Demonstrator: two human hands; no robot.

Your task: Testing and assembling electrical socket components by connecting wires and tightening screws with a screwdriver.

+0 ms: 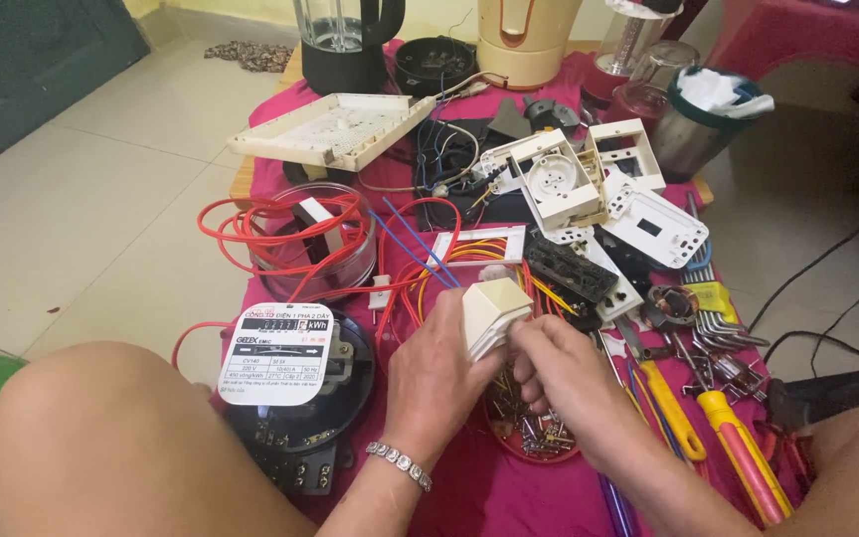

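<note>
My left hand (439,373) grips a small cream plastic switch box (492,310) from the left, with a beaded bracelet (400,463) on its wrist. My right hand (559,373) pinches the box's lower right side, fingers curled against it. Both hands hover over a red dish of screws (539,438). Yellow, red and blue wires (429,261) lie just beyond the box.
A black electricity meter (295,398) sits at left on the magenta cloth (469,487), next to a clear cover wrapped in red wire (300,239). White socket plates (648,224), screwdrivers (718,428), hex keys (723,323), a blender (345,45) and a kettle (524,40) crowd the table. My knee (101,438) is lower left.
</note>
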